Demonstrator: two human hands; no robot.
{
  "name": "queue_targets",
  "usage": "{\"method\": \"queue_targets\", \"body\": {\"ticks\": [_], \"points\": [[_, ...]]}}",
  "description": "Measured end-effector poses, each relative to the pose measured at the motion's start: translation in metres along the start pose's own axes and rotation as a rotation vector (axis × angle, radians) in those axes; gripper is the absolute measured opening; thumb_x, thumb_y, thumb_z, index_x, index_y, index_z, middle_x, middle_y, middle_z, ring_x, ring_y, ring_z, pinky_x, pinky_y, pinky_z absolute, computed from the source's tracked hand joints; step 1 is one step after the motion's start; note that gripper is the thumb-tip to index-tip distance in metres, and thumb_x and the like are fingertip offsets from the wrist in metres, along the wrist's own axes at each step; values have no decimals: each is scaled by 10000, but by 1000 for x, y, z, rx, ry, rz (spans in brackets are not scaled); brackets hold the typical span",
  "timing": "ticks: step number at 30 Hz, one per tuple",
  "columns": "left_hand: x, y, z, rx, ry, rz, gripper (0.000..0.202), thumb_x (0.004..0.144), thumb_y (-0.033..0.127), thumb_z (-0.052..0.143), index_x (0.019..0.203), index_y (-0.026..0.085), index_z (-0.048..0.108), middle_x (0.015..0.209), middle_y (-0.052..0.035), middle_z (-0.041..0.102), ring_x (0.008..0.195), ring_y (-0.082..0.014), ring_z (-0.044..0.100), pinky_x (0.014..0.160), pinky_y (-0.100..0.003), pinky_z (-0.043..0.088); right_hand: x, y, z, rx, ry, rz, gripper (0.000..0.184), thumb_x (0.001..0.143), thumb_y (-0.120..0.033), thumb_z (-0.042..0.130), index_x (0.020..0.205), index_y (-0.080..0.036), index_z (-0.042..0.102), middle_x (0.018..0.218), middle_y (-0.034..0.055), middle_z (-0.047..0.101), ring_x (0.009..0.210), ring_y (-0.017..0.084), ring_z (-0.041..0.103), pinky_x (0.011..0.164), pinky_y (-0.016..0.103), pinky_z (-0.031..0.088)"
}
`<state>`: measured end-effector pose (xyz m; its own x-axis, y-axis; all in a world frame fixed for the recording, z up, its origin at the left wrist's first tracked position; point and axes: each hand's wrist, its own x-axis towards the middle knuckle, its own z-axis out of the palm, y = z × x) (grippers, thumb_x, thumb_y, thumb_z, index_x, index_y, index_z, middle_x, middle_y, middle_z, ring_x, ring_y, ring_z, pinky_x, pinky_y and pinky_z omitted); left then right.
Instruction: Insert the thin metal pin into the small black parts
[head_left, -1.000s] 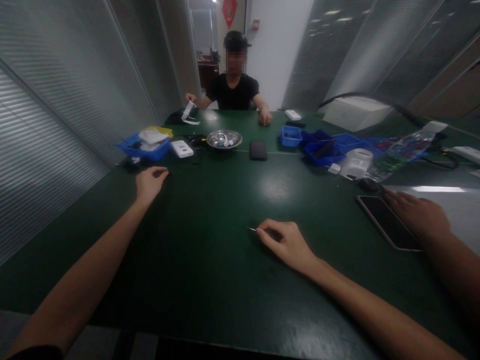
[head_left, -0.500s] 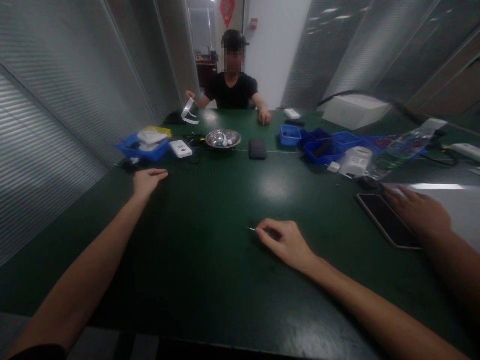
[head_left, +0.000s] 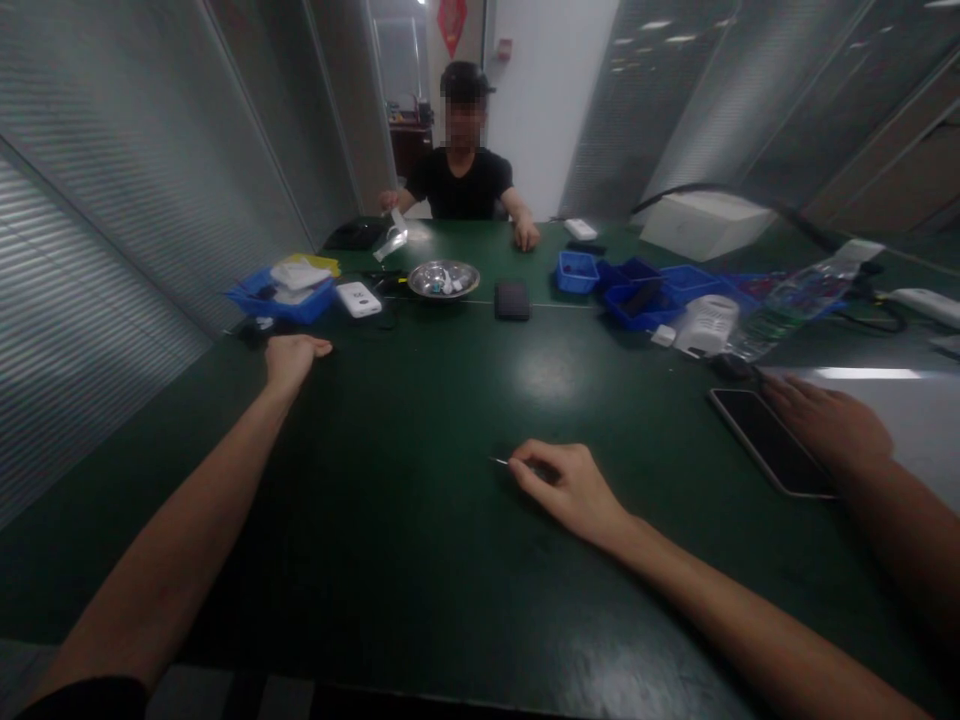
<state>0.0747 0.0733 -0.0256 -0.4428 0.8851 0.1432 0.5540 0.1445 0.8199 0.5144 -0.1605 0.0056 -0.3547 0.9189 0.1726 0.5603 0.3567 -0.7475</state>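
Note:
My left hand (head_left: 291, 357) reaches far out over the dark green table (head_left: 420, 520), fingers stretched forward and thumb out, holding nothing. It lies just short of a small dark object (head_left: 253, 327) in front of a blue tray (head_left: 279, 300). My right hand (head_left: 568, 486) rests on the table near the middle, fingers pinched on a thin metal tool (head_left: 501, 462) whose tip points left.
Another person's hand (head_left: 825, 424) lies by a black phone (head_left: 768, 440) at the right. A person in black sits opposite holding a clear strip (head_left: 391, 244). A metal bowl (head_left: 443, 278), black box (head_left: 512, 299), white device (head_left: 358, 298), blue bins (head_left: 637, 290) and bottle (head_left: 787, 300) line the far half.
My left hand has slid a little left and farther out. The person opposite has lowered the clear strip toward the table. My right hand has stayed put.

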Motion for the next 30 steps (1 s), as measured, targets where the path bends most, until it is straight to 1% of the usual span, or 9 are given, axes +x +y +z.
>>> {"method": "queue_targets", "body": {"ticks": [5, 8, 11, 15, 19, 21, 23, 26, 30], "points": [[-22, 5, -6, 474, -30, 353, 293, 888, 338, 630, 1047, 153, 792, 1061, -127, 756, 984, -299, 676, 875, -385, 513, 1, 0, -1, 4, -12, 0, 255, 1015, -347, 566, 943, -177, 741, 766, -1, 707, 590, 115, 597, 554, 233, 416], [-37, 8, -9, 782, -73, 591, 356, 976, 294, 491, 1142, 101, 740, 1146, -184, 715, 1075, -333, 637, 907, -419, 498, 1, -2, -1, 6, -18, -2, 258, 1018, -344, 560, 952, -174, 742, 787, 6, 715, 608, 119, 613, 569, 236, 428], [-46, 13, -7, 880, -132, 679, 369, 992, 207, 426, 1186, 67, 708, 1140, -209, 709, 1064, -336, 643, 900, -432, 508, 1, -3, -1, -11, -19, 5, 255, 1015, -340, 559, 948, -176, 742, 772, 4, 713, 601, 124, 612, 568, 241, 426], [-76, 29, 9, 631, -278, 842, 326, 1006, 196, 470, 1194, 108, 722, 1214, -163, 716, 1116, -301, 655, 981, -440, 507, 1, -3, -1, -22, 14, 22, 261, 1012, -350, 554, 947, -182, 743, 794, 10, 730, 621, 136, 638, 575, 241, 443], [-152, 61, 32, 198, -607, 1021, 248, 1018, 229, 544, 1167, 178, 737, 1190, -89, 733, 1119, -226, 660, 1022, -399, 501, 3, -3, 0, -58, 107, 47, 248, 997, -336, 570, 915, -184, 747, 764, 10, 728, 624, 148, 654, 588, 246, 455], [-191, 77, 39, 12, -831, 1022, 199, 1007, 239, 588, 1136, 197, 734, 1160, -70, 729, 1103, -197, 655, 999, -357, 511, 4, -4, 1, -71, 125, 54, 235, 987, -328, 581, 906, -187, 751, 755, 8, 727, 631, 152, 661, 590, 246, 456], [-218, 89, 41, -71, -965, 975, 197, 994, 223, 613, 1163, 202, 713, 1160, -67, 710, 1104, -188, 641, 982, -334, 513, 4, -4, 1, -72, 113, 58, 224, 980, -329, 590, 909, -191, 751, 754, 7, 727, 637, 153, 665, 594, 242, 462], [-230, 95, 40, -84, -1007, 894, 210, 984, 195, 616, 1180, 205, 692, 1150, -70, 684, 1060, -189, 634, 935, -329, 516, 4, -3, 2, -84, 88, 59, 201, 967, -332, 605, 918, -193, 743, 706, -3, 706, 591, 143, 639, 571, 234, 452], [-225, 95, 39, -91, -985, 863, 280, 941, 211, 680, 1222, 211, 669, 1170, -78, 656, 1067, -208, 615, 930, -347, 506, 3, -1, 2, -116, 37, 42, 186, 961, -318, 609, 905, -193, 734, 705, 1, 708, 577, 139, 624, 554, 229, 438]]}}
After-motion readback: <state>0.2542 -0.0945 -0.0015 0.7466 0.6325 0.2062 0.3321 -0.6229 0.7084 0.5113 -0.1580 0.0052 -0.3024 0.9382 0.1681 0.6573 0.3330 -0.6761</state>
